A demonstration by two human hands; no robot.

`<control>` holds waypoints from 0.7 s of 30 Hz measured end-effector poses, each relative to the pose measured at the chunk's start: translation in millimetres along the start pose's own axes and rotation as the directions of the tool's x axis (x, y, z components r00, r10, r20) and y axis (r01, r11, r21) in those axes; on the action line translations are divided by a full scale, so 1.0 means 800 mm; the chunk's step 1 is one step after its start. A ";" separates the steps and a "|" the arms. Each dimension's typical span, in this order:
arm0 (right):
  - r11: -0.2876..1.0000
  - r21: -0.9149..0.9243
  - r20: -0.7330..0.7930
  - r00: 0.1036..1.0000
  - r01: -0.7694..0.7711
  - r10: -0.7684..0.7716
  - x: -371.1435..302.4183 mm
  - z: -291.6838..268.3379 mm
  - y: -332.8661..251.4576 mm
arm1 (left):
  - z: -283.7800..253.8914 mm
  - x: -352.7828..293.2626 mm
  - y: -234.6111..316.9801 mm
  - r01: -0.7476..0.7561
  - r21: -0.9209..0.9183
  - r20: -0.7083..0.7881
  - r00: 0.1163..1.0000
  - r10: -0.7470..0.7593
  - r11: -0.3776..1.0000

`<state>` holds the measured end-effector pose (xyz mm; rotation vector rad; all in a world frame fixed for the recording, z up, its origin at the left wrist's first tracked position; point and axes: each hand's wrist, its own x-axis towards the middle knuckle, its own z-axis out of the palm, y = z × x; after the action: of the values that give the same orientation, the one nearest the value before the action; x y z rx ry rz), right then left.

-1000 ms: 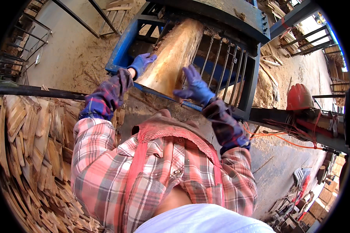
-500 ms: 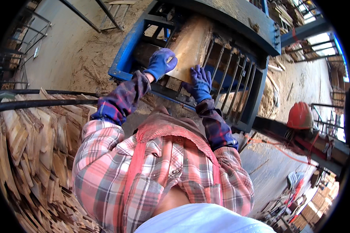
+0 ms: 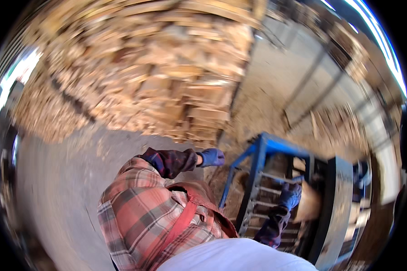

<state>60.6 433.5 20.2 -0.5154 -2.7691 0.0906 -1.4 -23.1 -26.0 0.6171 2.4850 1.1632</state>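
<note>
My left hand (image 3: 212, 157), in a blue-purple work glove, is held out in the air left of a blue metal frame. Its fingers look curled together, with nothing seen in them. My right hand (image 3: 291, 195), gloved the same way, reaches over the rollers of the machine. Its fingers are extended and touch the near end of a pale wooden slab (image 3: 309, 201). Much of that slab is hidden beneath the dark machine beam (image 3: 337, 203). Motion blur softens the finger outlines.
The blue frame (image 3: 259, 156) with metal roller bars (image 3: 266, 204) stands at my right. A tall stack of split wood pieces (image 3: 167, 77) rises ahead, with a grey floor (image 3: 63, 171) on the left. Dark posts (image 3: 309, 81) and more wood lie at the far right.
My view has swung left, bringing the wood stack ahead and the machine to the right. My left hand has come off the slab area; my right hand stays at the slab.
</note>
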 end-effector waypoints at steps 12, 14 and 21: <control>0.649 0.529 -0.075 0.792 0.546 -0.605 0.065 0.089 -0.375 | -0.187 -0.090 -0.031 0.168 0.054 -0.193 0.969 -0.155 0.984; 0.633 0.606 -0.033 0.810 0.482 -0.585 0.067 0.121 -0.426 | -0.220 -0.101 -0.069 0.236 0.086 -0.173 0.960 -0.219 0.968; 0.593 0.632 -0.038 0.784 0.499 -0.620 0.090 0.037 -0.584 | -0.375 -0.149 -0.061 0.240 0.049 -0.013 0.971 -0.240 0.970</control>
<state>-171.2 23.6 69.5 0.5855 -2.6946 0.8974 -50.2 -304.2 133.1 0.3129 2.5161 1.0155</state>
